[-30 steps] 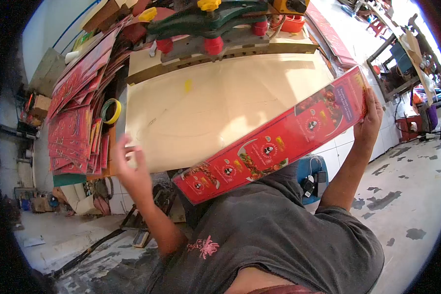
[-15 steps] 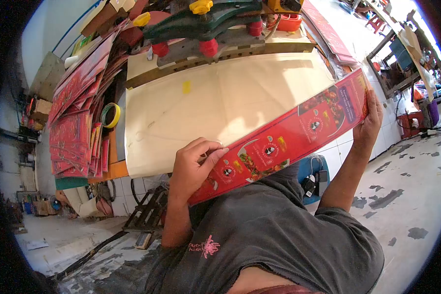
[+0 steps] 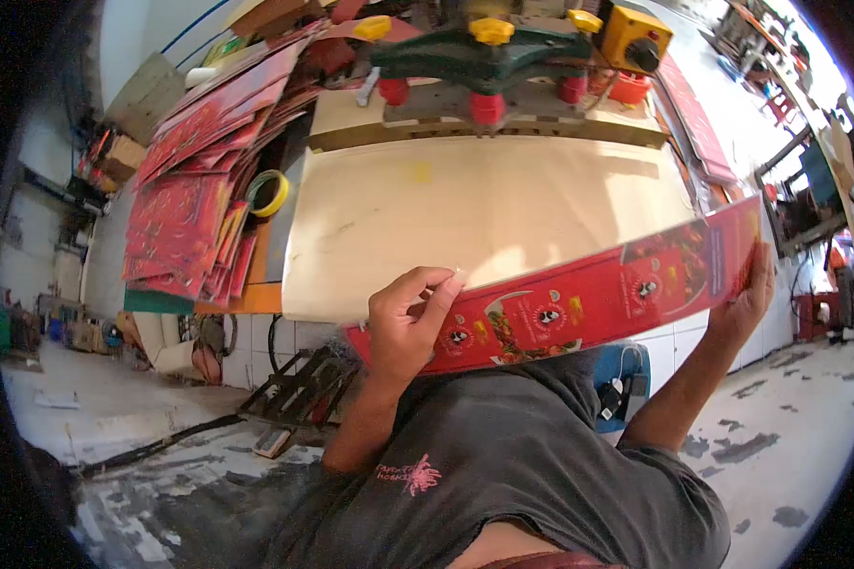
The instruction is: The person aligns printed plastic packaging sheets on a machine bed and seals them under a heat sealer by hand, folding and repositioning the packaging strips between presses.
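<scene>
A long red printed sheet (image 3: pixel 579 308), with food pictures and round logos, slants above my lap at the front edge of the cream work surface (image 3: pixel 380 228). Near its left end, my left hand (image 3: pixel 413 322) pinches the upper edge between thumb and forefinger. The sheet's right end is gripped by my right hand (image 3: pixel 748 292), whose fingers are partly hidden behind it. Behind the work surface stands a green press head (image 3: pixel 474 71) with yellow knobs and red feet, apart from both hands.
Piled red printed sheets (image 3: pixel 180 218) lie at the left, with a yellow tape roll (image 3: pixel 269 193) beside them. A yellow control box (image 3: pixel 636 40) with a black dial sits at the back right. Below the surface is a blue plastic item (image 3: pixel 626 358) holding black adapters.
The sheet has turned to a flatter slant as its right end dropped. Both hands keep hold of it and have shifted right in view. The camera view has also shifted.
</scene>
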Demonstrator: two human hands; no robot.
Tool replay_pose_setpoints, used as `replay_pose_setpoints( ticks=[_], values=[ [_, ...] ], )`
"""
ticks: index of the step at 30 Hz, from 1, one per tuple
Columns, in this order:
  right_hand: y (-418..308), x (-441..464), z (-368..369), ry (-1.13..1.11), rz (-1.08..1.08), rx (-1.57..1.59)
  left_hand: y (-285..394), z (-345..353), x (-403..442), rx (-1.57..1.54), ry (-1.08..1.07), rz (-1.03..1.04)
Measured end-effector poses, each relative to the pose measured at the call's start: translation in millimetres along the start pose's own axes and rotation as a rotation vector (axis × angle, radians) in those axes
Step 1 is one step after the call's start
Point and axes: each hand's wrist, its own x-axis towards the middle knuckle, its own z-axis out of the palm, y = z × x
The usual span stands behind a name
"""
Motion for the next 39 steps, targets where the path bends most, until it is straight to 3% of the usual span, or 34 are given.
replay_pose_setpoints(
  ticks=[2,4,6,8,10,12,16,18,20,22,24,26,28,29,30,33,36,38,39],
  values=[
    [12.6,3.8,-20.0,0.049,-0.118,-0.135,0.3,-4.8,-0.1,-0.028,0.034,0.019],
    [8.5,4.7,-14.3,0.078,-0.018,0.026,0.7,-8.2,-1.2,-0.423,0.085,-0.147],
    [10.9,3.8,-8.1,0.194,-0.141,-0.101,-11.5,-20.4,4.4,-0.476,0.153,-0.095],
    [13.0,16.0,-33.0,0.073,-0.073,0.003,-18.1,-40.9,9.2,-0.528,0.223,-0.044],
    [10.2,18.9,-38.1,-0.046,0.003,0.100,-16.6,-68.1,10.4,-1.292,0.275,-0.045],
    [-0.2,19.7,-31.4,0.150,-0.017,0.019,-17.7,-105.6,12.3,-1.472,0.255,0.009],
    [-3.1,27.7,-55.4,0.209,-0.032,-0.015,-44.0,-193.5,4.2,-1.441,0.391,0.260],
    [-7.9,34.0,-77.0,0.163,0.051,0.109,-56.1,-235.4,-8.2,-1.410,0.669,0.253],
    [-6.7,37.6,-92.0,0.242,0.126,0.019,-95.6,-288.9,-31.7,-1.493,0.470,0.381],
    [-14.6,34.5,-97.9,0.267,0.139,-0.016,-134.7,-347.5,-66.5,-1.392,0.681,0.442],
    [-13.5,38.3,-108.9,0.292,0.137,-0.037,-128.2,-352.7,-83.7,-1.047,0.868,0.386],
    [-0.2,49.1,-142.6,0.267,0.182,0.122,-107.0,-333.2,-83.2,-0.969,0.872,0.316],
    [11.7,53.4,-156.5,0.209,0.160,0.172,-76.0,-292.7,-74.6,-0.442,1.110,0.049],
    [14.1,49.3,-142.1,0.260,0.174,0.183,-71.8,-283.1,-74.8,-0.213,1.084,-0.086],
    [17.6,47.0,-133.6,0.311,0.191,0.197,-74.6,-282.5,-74.2,-0.216,1.086,-0.084],
    [36.7,50.6,-134.5,0.190,0.244,0.276,-84.7,-281.4,-76.6,0.714,0.584,-0.285],
    [44.7,47.5,-108.3,0.127,0.300,0.372,-83.2,-268.3,-71.4,0.658,0.590,-0.439],
    [54.2,43.7,-88.9,0.170,0.297,0.364,-64.1,-247.0,-61.8,0.735,0.621,-0.383],
    [64.1,42.6,-87.1,0.076,0.291,0.401,-55.4,-234.7,-57.7,0.785,0.565,-0.266]
  ],
)
